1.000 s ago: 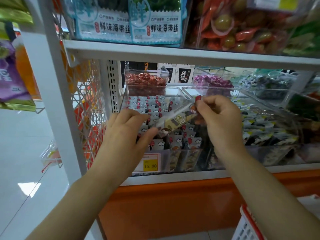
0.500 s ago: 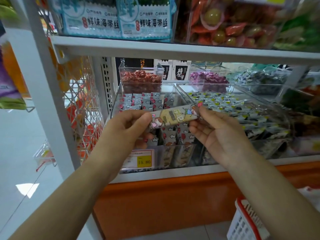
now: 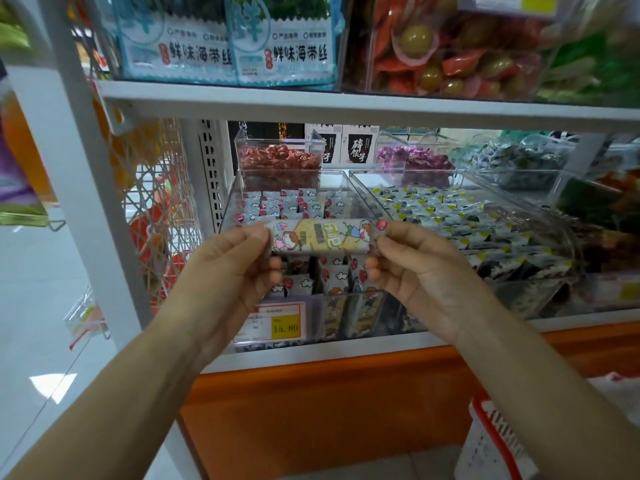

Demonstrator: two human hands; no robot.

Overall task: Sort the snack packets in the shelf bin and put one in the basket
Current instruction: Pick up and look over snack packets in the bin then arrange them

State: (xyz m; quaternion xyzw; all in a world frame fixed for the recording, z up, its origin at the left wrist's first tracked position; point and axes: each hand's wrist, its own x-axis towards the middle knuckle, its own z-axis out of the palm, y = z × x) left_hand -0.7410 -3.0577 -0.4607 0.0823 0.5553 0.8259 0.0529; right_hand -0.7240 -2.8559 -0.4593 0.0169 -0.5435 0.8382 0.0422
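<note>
One head view only, so here's what we've got. Both ends of the snack packet (image 3: 320, 236) vanish under our fingertips. Our left hand (image 3: 228, 268) pinches the left end and our right hand (image 3: 415, 268) pinches the right end, each with the forefinger on top and the thumb underneath. The packet sits level in mid-air, just in front of the clear shelf bin (image 3: 229, 202). Packets lying in the bin are partly hidden behind our hands and overlap too much to count. Only a corner of the red-rimmed basket (image 3: 483, 441) shows at bottom right, cut off by our forearm and the frame edge. Counted: one held packet, two hands, one basket, one price tag (image 3: 273, 323) reading 15.80.
</note>
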